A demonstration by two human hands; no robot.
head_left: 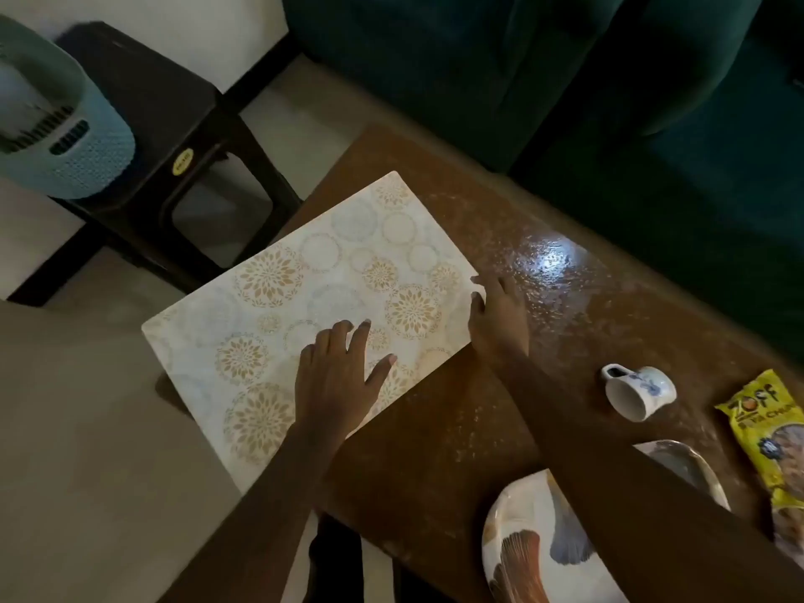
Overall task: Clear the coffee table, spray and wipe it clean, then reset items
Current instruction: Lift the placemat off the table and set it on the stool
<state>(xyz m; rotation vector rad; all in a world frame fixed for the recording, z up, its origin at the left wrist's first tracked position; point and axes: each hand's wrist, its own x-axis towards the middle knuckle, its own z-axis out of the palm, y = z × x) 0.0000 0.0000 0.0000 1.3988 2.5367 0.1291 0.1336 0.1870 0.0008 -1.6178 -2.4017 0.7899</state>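
A white placemat point(304, 298) with gold and pale blue flower rings lies skewed on the left end of the brown coffee table point(435, 450), its near left part overhanging the edge. My left hand point(339, 376) rests flat on the mat, fingers spread. My right hand point(498, 317) lies at the mat's right edge, fingers apart, touching it. A white cup with blue marks point(639, 391) lies on its side to the right. A patterned plate point(535, 546) sits at the near edge, partly under my right arm. A yellow snack packet point(774, 437) lies at the far right.
A dark green sofa point(565, 71) runs along the far side of the table. A black stool point(165, 137) stands at the left with a blue-green basket point(65, 137) on it. Pale floor point(87, 472) lies to the left. A light glare shows on the tabletop.
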